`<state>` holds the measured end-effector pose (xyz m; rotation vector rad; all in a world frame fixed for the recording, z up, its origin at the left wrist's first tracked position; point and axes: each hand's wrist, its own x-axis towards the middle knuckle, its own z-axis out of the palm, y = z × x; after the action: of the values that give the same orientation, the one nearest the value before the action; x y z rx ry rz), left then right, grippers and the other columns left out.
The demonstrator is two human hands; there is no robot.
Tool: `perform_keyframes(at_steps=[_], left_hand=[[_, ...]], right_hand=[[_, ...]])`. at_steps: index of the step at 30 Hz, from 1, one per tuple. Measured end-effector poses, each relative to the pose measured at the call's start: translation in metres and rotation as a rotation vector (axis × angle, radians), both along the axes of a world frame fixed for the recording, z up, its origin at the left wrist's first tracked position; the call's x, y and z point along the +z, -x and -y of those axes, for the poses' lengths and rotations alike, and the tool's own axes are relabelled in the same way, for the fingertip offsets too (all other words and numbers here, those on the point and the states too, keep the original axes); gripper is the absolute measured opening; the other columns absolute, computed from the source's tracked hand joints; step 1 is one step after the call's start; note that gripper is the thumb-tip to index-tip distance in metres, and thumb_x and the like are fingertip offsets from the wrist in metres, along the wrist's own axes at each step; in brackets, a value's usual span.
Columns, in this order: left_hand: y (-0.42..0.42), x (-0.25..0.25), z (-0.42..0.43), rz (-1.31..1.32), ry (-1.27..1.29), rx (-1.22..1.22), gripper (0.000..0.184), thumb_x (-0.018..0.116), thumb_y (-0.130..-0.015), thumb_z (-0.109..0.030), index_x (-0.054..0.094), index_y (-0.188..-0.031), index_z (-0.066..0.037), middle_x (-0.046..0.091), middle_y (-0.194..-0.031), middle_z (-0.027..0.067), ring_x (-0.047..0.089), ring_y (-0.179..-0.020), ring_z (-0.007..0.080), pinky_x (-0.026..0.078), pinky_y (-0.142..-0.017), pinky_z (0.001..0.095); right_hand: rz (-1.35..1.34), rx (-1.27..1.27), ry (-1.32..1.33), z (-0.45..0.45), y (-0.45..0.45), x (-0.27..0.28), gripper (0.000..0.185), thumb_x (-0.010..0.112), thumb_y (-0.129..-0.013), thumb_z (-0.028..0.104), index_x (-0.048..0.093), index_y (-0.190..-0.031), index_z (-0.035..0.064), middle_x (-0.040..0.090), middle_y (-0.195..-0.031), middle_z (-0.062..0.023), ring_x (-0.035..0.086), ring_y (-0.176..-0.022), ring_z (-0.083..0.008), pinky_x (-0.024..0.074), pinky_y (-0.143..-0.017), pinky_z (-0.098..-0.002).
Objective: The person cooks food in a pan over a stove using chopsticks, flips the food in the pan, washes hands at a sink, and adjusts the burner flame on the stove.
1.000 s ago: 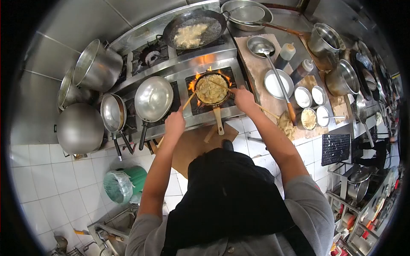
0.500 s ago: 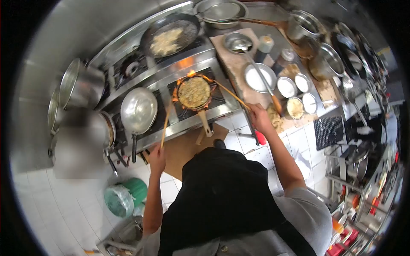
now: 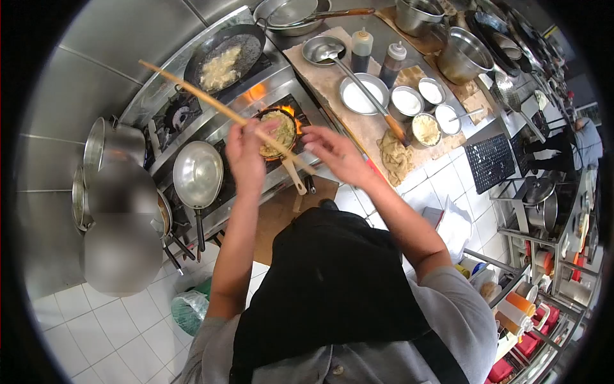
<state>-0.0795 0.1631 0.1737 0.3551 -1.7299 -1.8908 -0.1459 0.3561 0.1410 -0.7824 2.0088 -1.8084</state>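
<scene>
Above a gas stove (image 3: 256, 99), the left hand (image 3: 246, 157) has its fingers closed around long, slender wooden sticks (image 3: 192, 93), slanted over the pan (image 3: 293, 174). The right hand (image 3: 339, 155) hangs close by, fingers loosely parted, nothing visible in its grasp. The step in hand appears to be settling the sticks between the hands; any move here seems to call for a secure hold, clear of the orange flame (image 3: 298, 123). Lumpy, yellowish food (image 3: 281, 128) fills the round, pale-handled pan. Behind, a black wok (image 3: 254, 48) holds a ragged golden mass (image 3: 220, 69); a shiny metal skillet (image 3: 198, 173) sits alongside.
</scene>
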Motion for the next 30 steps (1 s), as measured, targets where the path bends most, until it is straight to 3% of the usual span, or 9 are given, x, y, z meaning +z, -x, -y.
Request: perform_keyframes(at_steps=[2,5,7,10,15,18,25,28,30], left_hand=[[0.019,-0.007,-0.029,-0.029,-0.038,-0.136,0.023,0.044,-0.105,-0.024,0.047,-0.109,-0.002,0.070,-0.108,0.0216,0.068,-0.103,0.0260,0.054,-0.087,0.0332],[0.016,-0.060,-0.062,0.064,-0.132,-0.325,0.024,0.044,-0.105,-0.020,0.048,-0.120,-0.001,0.067,-0.118,0.0208,0.065,-0.108,0.0227,0.052,-0.088,0.0299],[-0.020,-0.105,-0.066,0.345,-0.103,-0.464,0.037,0.046,-0.104,-0.016,0.045,-0.137,-0.001,0.068,-0.116,0.0144,0.066,-0.105,0.0175,0.052,-0.085,0.0267],[-0.091,-0.127,-0.049,0.578,0.103,-0.678,0.029,0.049,-0.103,-0.016,0.057,-0.125,0.001,0.071,-0.105,0.0127,0.068,-0.093,0.0153,0.053,-0.078,0.0268],[-0.228,-0.214,0.034,0.820,0.195,-0.417,0.023,0.056,-0.100,-0.020,0.063,-0.109,-0.001,0.068,-0.086,0.0101,0.065,-0.073,0.0151,0.053,-0.065,0.0282],[-0.323,-0.276,0.085,1.164,0.047,-0.277,0.025,0.059,-0.097,-0.023,0.063,-0.105,0.000,0.068,-0.082,0.0113,0.066,-0.066,0.0167,0.054,-0.058,0.0297],[-0.465,-0.292,0.079,1.392,0.085,-0.157,0.023,0.062,-0.096,-0.024,0.063,-0.101,-0.001,0.068,-0.073,0.0129,0.064,-0.053,0.0202,0.053,-0.044,0.0344],[-0.483,-0.274,0.054,1.307,-0.025,-0.173,0.019,0.063,-0.094,-0.020,0.065,-0.098,-0.002,0.068,-0.073,0.0130,0.066,-0.058,0.0213,0.054,-0.049,0.0356],[-0.506,-0.283,0.041,1.276,0.071,-0.186,0.016,0.065,-0.090,-0.016,0.068,-0.098,-0.002,0.071,-0.079,0.0157,0.069,-0.067,0.0231,0.054,-0.057,0.0359]], right_hand=[[0.161,0.089,0.030,0.004,-0.023,0.028,0.031,0.060,-0.091,0.006,0.062,-0.122,0.0040,0.068,-0.104,-0.0167,0.067,-0.092,-0.0236,0.0523,-0.079,-0.0369],[0.035,-0.130,-0.064,-0.024,-0.032,-0.034,0.032,0.060,-0.095,0.009,0.060,-0.127,0.0063,0.067,-0.096,-0.0100,0.064,-0.079,-0.0195,0.0507,-0.070,-0.0328],[-0.189,-0.257,-0.264,-0.071,-0.032,-0.074,0.032,0.057,-0.091,0.002,0.061,-0.122,0.0031,0.065,-0.099,-0.0201,0.065,-0.089,-0.0339,0.0509,-0.077,-0.0405],[-0.332,-0.385,-0.432,-0.146,-0.027,-0.137,0.031,0.056,-0.089,-0.001,0.062,-0.119,0.0017,0.062,-0.097,-0.0233,0.062,-0.087,-0.0399,0.0501,-0.079,-0.0423],[-0.356,-0.397,-0.718,-0.187,-0.002,-0.174,0.027,0.057,-0.089,0.002,0.063,-0.115,-0.0010,0.060,-0.090,-0.0231,0.060,-0.083,-0.0394,0.0491,-0.075,-0.0441],[-0.807,-0.550,-0.639,-0.148,0.008,-0.142,0.030,0.060,-0.087,0.005,0.062,-0.117,0.0009,0.063,-0.094,-0.0193,0.060,-0.086,-0.0399,0.0508,-0.078,-0.0464],[0.044,0.048,-0.557,0.036,-0.048,-0.219,0.037,0.061,-0.095,0.030,0.059,-0.115,-0.0008,0.069,-0.095,-0.0172,0.067,-0.080,-0.0261,0.0545,-0.075,-0.0378],[1.138,0.104,-0.143,0.105,-0.049,-0.247,0.034,0.059,-0.094,0.034,0.060,-0.104,0.0014,0.067,-0.085,-0.0127,0.064,-0.068,-0.0208,0.0540,-0.064,-0.0359],[0.972,-0.002,-0.139,0.134,-0.068,-0.285,0.028,0.058,-0.093,0.031,0.059,-0.098,0.0032,0.063,-0.079,-0.0099,0.060,-0.061,-0.0187,0.0517,-0.057,-0.0357]])
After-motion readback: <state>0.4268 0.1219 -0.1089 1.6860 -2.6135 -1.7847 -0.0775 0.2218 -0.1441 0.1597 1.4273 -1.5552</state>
